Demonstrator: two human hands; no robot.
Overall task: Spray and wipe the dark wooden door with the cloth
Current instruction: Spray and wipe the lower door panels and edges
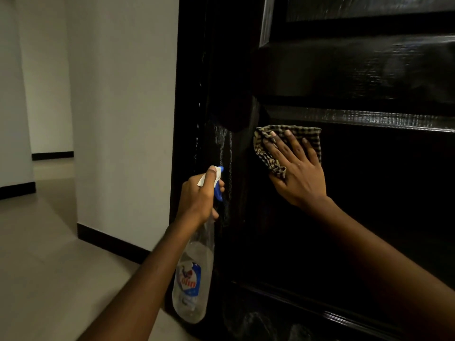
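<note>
Cloth (310, 137) beneath right grip (299, 173), against door (369, 205)

Door (369, 70): near-black wood under glossy varnish; fine grain ridges catch light on the raised rails, wet-looking streaks near the left edge.
Cloth (310, 136): soft woven fabric, matt, checked in 2 tones, crumpled at one side.
Spray bottle (197, 252): clear, smooth plastic, slightly shiny.
Trigger head (218, 190): hard blue and white plastic.
Bottle label (188, 279): glossy print.
Wall (123, 94): smooth, matt pale paint.
Floor (37, 242): pale, smooth, dull sheen.
Skirting (110, 242): smooth black band.
</note>
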